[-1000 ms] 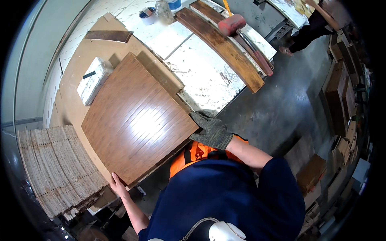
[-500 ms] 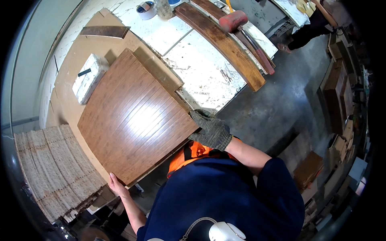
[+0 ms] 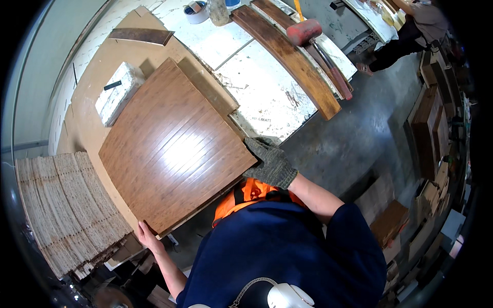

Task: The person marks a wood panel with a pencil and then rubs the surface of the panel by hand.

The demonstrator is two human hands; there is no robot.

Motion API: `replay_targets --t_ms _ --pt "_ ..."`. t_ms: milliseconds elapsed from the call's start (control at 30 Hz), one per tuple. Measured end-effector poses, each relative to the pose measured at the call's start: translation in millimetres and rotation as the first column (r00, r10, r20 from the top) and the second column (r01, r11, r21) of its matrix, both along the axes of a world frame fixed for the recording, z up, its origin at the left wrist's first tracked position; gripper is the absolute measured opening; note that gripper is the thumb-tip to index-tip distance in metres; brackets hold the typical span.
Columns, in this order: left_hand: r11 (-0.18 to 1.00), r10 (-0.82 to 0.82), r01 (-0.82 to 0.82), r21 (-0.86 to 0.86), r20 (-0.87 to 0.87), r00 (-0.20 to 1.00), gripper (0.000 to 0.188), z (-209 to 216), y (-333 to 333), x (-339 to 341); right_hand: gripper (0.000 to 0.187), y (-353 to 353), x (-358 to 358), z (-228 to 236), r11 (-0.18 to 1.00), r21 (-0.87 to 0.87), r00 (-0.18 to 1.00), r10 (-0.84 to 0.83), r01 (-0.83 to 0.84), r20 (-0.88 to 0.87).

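Note:
A brown wood-grain panel [image 3: 169,123] with fine parallel lines lies in front of me on a larger tan board. My left hand [image 3: 147,237], bare, grips the panel's near left corner, the thumb along its edge and the other fingers mostly hidden. At the right corner, my right hand [image 3: 271,163] wears a dark grey knit glove and is closed round the edge, with some fingers out of sight. Against the panel's far left side sits a white wrapped block [image 3: 119,93] with a small black strip on top.
Left stands a stack of thin boards [image 3: 72,205]. A red-headed mallet [image 3: 305,33] rests on long brown wood strips [image 3: 287,61] at the far right of the white table [image 3: 259,84]. Beyond are a tape roll [image 3: 196,13] and a jar [image 3: 218,13]. Another person [image 3: 411,38] stands far right.
The whole view has shifted slightly. Both hands keep their places at the panel's corners, and the panel has barely moved, if at all.

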State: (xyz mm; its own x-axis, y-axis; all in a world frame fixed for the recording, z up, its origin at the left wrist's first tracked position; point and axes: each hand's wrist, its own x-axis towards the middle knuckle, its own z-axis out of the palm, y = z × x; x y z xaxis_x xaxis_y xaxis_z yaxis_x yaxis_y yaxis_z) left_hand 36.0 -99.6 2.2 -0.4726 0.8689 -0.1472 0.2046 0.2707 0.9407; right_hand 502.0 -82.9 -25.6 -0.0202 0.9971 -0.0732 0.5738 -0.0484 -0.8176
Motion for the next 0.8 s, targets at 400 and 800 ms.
replay_targets --t_ms 400,800 --pt "0.985 -0.165 0.173 -0.027 0.181 0.969 0.065 7 -28 7 0.084 6 5 8 0.996 -0.062 0.998 0.063 -0.062 0.015" --pt "0.966 -0.253 0.258 0.004 0.220 0.942 0.079 8 -31 3 0.087 7 0 0 0.997 -0.048 0.995 0.068 -0.065 0.076"
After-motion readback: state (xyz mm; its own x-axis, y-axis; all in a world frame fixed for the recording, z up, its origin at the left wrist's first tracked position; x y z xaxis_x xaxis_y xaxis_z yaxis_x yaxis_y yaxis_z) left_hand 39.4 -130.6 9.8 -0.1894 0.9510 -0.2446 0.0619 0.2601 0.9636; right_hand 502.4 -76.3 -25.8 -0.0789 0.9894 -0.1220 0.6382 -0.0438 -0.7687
